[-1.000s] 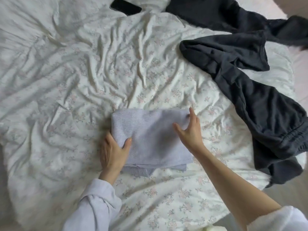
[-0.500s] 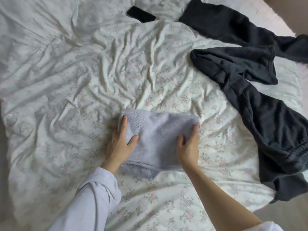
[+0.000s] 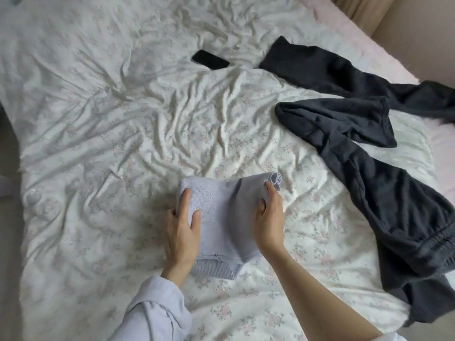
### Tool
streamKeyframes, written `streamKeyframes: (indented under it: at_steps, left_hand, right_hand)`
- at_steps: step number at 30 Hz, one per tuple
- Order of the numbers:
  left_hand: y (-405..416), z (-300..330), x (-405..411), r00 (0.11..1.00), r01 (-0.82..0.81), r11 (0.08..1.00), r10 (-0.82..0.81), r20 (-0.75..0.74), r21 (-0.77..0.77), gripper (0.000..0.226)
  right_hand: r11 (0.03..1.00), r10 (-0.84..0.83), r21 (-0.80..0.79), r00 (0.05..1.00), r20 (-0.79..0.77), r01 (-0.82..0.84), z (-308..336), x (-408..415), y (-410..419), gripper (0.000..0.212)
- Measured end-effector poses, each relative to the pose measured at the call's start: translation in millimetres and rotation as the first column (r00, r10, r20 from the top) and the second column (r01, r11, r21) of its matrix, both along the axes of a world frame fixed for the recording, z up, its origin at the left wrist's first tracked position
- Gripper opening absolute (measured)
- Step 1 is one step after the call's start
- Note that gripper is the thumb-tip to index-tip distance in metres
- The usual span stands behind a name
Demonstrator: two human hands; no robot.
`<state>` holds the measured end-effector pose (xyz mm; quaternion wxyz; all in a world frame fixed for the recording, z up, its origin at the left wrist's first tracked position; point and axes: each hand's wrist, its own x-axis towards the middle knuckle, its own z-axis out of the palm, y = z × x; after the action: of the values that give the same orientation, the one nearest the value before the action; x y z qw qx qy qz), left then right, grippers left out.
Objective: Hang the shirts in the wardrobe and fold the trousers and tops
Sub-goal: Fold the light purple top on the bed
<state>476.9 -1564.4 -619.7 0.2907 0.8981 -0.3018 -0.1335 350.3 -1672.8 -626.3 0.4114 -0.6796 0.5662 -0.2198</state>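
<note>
The folded top [image 3: 221, 217] is lying on the bed [image 3: 98, 143], gripped at both side edges. The left hand [image 3: 181, 232] is holding the left edge, thumb on top, index finger extended along the fabric. The right hand [image 3: 269, 222] is pinching the right edge, thumb over, fingers under. The knit is likely soft and light; supporting both edges is preventing unfolding. Trousers [image 3: 369, 173] are lying right of the right fingers; a phone [image 3: 210, 59] is lying beyond the fingertips. Open sheet is extending left of the left fingers.
</note>
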Motion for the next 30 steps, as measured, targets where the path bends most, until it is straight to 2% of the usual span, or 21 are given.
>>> streamKeyframes:
  at_steps: [6, 11, 14, 19, 22, 25, 30]
  left_hand:
    - [-3.5, 37.5, 5.6, 0.987, -0.149, 0.981, 0.155, 0.047, -0.121, 0.047]
    - [21.9, 74.6, -2.2, 0.962, -0.241, 0.958, 0.256, 0.090, -0.157, 0.046]
    - [42.6, 99.6, -10.3, 0.930, -0.317, 0.938, 0.336, 0.149, -0.138, 0.044]
    - [78.8, 138.6, -27.3, 0.872, -0.407, 0.903, 0.429, 0.236, -0.140, 0.040]
    - [110.1, 167.4, -24.9, 0.801, -0.511, 0.840, 0.543, 0.253, -0.184, 0.040]
    - [147.7, 199.0, -15.0, 0.710, -0.587, 0.755, 0.653, 0.263, -0.291, 0.038]
    - [231.7, 260.4, 0.7, 0.552, -0.646, 0.636, 0.771, 0.317, -0.422, 0.037]
  right_hand:
    - [0.991, 0.099, -0.098, 0.992, 0.081, -0.091, 38.5, 15.0, -11.0, 0.038]
    - [0.964, 0.227, -0.151, 0.973, 0.033, -0.220, 72.3, 17.5, 3.4, 0.016]
    - [0.922, 0.335, -0.197, 0.942, -0.030, -0.334, 94.8, 22.1, 22.4, 0.017]
    - [0.834, 0.519, -0.221, 0.855, 0.003, -0.506, 126.4, 38.7, 60.3, 0.024]
    - [0.767, 0.619, -0.273, 0.782, 0.075, -0.581, 159.2, 61.9, 84.2, 0.027]
    - [0.694, 0.704, -0.331, 0.699, 0.127, -0.639, 196.6, 87.9, 115.3, 0.021]
    - [0.472, 0.862, -0.465, 0.504, 0.062, -0.749, 263.6, 126.5, 196.1, 0.011]
